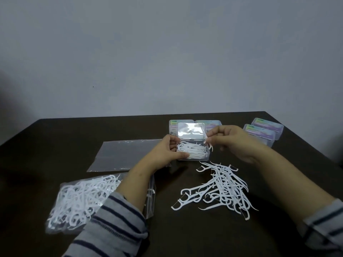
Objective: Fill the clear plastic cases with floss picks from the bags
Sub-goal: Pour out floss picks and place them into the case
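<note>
Open clear case (pixel 193 151) sits mid-bench (pixel 55 145), lid (pixel 191 134) standing up at its 12 o'clock side, white floss picks (pixel 193 152) piled inside. Your left hand (pixel 169 152) grips the case's 9 o'clock end, thumb pressed on the picks at the near corner. Your right hand (pixel 228 140) is at the case's 3 o'clock edge, thumb and forefinger pinching a single pick (pixel 209 144) that hangs just over the rim. Loose pile of picks (pixel 220 188) lies on the bench at 5 o'clock from the case, near but apart. Flat empty bag (pixel 126 154) at 9 o'clock, partly under your left hand. Full bag of picks (pixel 83 199) at 7 o'clock, your left forearm crossing its right end. Two closed labelled cases (pixel 209 125) touch behind the open lid at 12 o'clock; two more cases (pixel 263 133) sit side by side at 2 o'clock, well apart from the open one. Striped sleeves (pixel 115 225) on both arms.
</note>
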